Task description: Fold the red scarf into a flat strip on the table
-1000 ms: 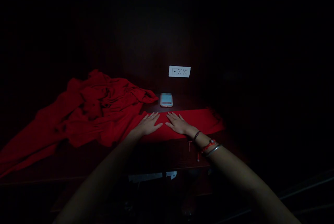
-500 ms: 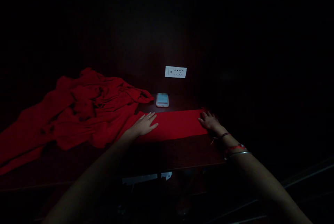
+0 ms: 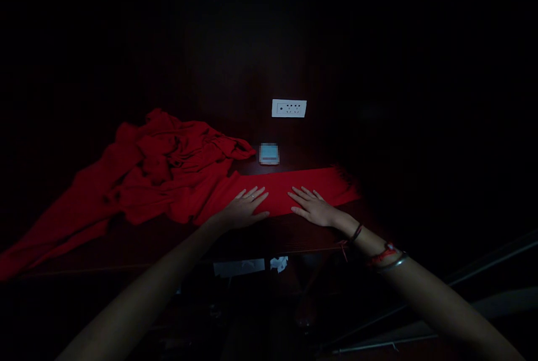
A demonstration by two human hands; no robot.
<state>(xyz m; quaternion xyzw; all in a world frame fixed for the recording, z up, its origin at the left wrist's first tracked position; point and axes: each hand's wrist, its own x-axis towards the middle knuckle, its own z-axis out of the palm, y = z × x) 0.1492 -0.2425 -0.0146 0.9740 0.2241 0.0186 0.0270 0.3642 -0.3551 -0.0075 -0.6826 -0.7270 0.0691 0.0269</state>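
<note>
Dimly lit | dark tabletop (image 3: 290, 237), red cloth (image 3: 197, 193) atop | white wall socket (image 3: 289, 108)

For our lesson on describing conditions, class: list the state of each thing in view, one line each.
Long red fabric cloth, rumpled at left, spread flat at right
Left hand, spread palm-down on the cloth
Right hand, spread palm-down on the cloth
Pale rectangular phone, lying flat; screen pixelated
White rectangular wall socket panel, nothing plugged in
</note>
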